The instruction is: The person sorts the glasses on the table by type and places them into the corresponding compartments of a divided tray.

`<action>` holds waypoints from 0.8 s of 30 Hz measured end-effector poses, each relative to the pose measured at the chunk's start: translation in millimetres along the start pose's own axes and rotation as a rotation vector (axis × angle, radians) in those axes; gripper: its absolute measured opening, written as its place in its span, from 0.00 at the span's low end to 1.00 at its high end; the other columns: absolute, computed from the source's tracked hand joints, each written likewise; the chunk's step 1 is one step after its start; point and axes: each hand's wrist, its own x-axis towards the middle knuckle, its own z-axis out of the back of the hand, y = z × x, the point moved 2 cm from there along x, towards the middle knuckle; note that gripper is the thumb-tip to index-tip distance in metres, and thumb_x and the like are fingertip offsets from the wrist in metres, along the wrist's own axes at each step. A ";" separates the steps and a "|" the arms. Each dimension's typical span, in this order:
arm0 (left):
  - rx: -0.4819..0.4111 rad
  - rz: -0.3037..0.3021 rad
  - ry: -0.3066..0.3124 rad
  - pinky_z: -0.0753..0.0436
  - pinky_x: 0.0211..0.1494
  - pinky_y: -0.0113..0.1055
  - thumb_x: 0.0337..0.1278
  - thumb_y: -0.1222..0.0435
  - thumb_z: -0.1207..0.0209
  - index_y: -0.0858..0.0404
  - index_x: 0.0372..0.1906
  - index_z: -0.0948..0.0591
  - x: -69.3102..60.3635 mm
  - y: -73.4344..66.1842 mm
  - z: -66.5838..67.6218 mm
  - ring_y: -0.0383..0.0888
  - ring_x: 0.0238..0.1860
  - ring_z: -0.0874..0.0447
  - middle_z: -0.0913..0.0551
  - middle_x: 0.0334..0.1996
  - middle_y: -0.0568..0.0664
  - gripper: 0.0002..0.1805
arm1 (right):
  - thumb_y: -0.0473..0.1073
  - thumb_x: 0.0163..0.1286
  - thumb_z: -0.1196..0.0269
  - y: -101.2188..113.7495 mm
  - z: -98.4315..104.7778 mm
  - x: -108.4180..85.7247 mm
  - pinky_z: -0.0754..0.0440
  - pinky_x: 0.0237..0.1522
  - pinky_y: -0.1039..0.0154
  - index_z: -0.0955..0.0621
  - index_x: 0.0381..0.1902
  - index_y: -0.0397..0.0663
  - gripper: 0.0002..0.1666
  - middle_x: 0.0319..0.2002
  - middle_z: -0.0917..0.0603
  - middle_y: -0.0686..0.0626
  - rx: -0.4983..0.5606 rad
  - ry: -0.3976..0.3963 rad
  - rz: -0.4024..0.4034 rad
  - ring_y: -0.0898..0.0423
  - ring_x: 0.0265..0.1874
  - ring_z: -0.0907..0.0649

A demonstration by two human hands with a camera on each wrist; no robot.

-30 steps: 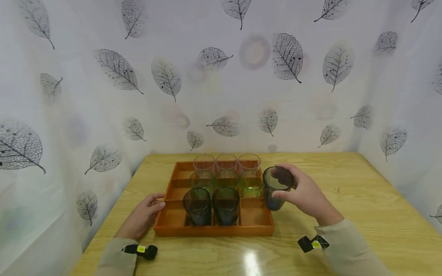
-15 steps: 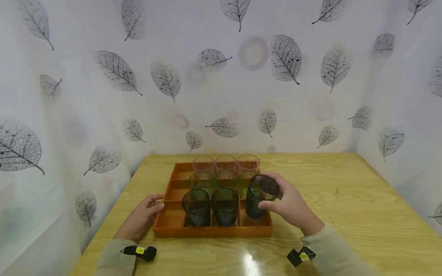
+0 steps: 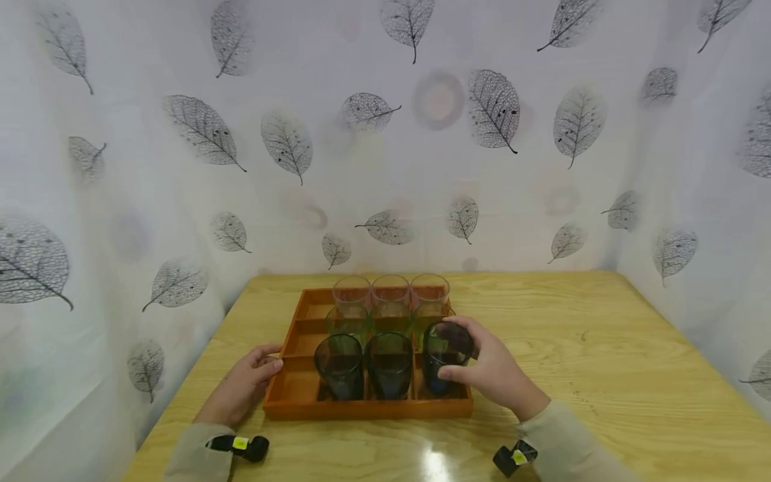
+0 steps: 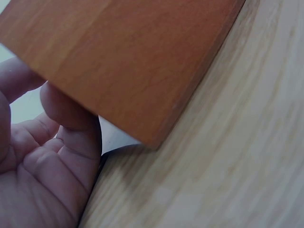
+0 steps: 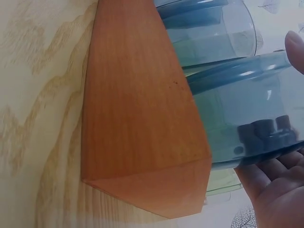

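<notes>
My right hand (image 3: 496, 375) grips a dark grey glass tumbler (image 3: 435, 358), thumb on the near side and fingers round the far side. The tumbler stands nearly upright within the front right compartment of a wooden tray (image 3: 367, 410); the front wall hides its base, so contact with the floor is unclear. Two matching dark tumblers, a left one (image 3: 339, 368) and a middle one (image 3: 389, 368), stand beside it. At the tray's left wall, my left hand (image 3: 237, 388) rests its thumb and fingers against the outer side; the left wrist view shows its fingers (image 4: 69, 111) by the corner.
Green-tinted glasses (image 3: 349, 327) fill part of the middle row, and clear pinkish glasses (image 3: 390, 298) the back row. The leftmost compartments (image 3: 295, 381) hold no glass. A leaf-print curtain (image 3: 385, 167) surrounds the light wooden table (image 3: 572, 348) at the back and sides.
My right hand has carried the dark tumbler left from beyond the tray's right edge, then lowered and straightened it inside the front right compartment. The left hand keeps its place on the tray.
</notes>
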 end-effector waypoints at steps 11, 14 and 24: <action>-0.002 -0.020 -0.007 0.25 0.53 0.33 0.75 0.63 0.45 0.71 0.73 0.40 0.7 -1.5 0.9 0.45 0.50 0.28 0.27 0.50 0.55 0.31 | 0.52 0.53 0.19 -1.4 -3.6 3.3 0.18 0.49 0.52 0.30 0.71 0.59 0.50 0.59 0.21 0.49 -0.070 0.034 -0.012 0.51 0.48 0.16; 0.004 -0.018 -0.009 0.24 0.51 0.33 0.75 0.63 0.45 0.71 0.73 0.40 0.0 -2.1 0.6 0.44 0.48 0.28 0.27 0.49 0.54 0.31 | 0.52 0.51 0.19 -3.6 -5.4 3.6 0.17 0.48 0.53 0.29 0.69 0.66 0.49 0.59 0.21 0.51 -0.061 0.044 -0.021 0.52 0.48 0.16; -0.014 -0.014 -0.019 0.25 0.50 0.33 0.75 0.63 0.45 0.71 0.73 0.39 -2.2 -0.4 -0.9 0.44 0.47 0.28 0.27 0.47 0.53 0.30 | 0.49 0.60 0.23 -8.5 -7.7 0.8 0.22 0.55 0.44 0.33 0.74 0.61 0.48 0.65 0.25 0.50 -0.045 0.077 0.021 0.49 0.56 0.19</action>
